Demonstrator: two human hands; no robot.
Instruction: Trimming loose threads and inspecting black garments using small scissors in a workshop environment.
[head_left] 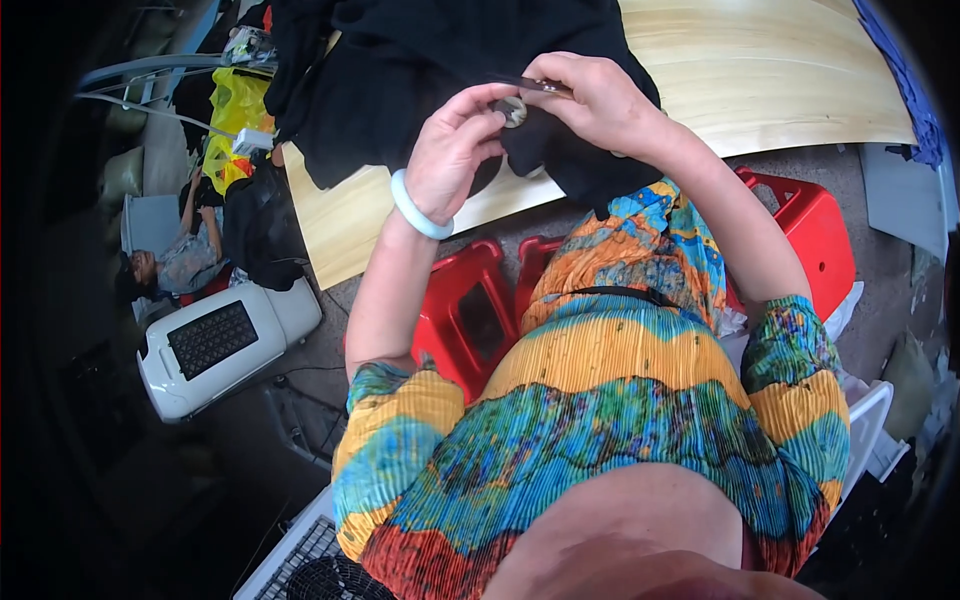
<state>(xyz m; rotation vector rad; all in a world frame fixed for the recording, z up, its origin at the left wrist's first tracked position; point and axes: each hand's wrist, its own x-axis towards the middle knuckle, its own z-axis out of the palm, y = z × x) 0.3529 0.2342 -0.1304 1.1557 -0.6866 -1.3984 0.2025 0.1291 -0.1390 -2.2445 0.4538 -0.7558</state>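
Black cloth (430, 60), seemingly a garment, is spread over the pale wooden table top and hangs over its near edge. Above it, my left hand (455, 145), with a pale bangle (420, 207) at the wrist, pinches a round grey-beige button (513, 112) between thumb and fingers. My right hand (600, 100) is closed on a slim dark tool (545, 87) with small shiny spots; its exact kind is unclear. The tool's far end lies by my left fingertips, just above the button. Whether the button is attached to the cloth cannot be made out.
The wooden table top (770, 70) stretches right. Red plastic stools (465, 320) stand below its edge, another (815, 235) at the right. At left are a white appliance (230, 345), a yellow plastic bag (232, 115), hanging cables and another person (185, 255).
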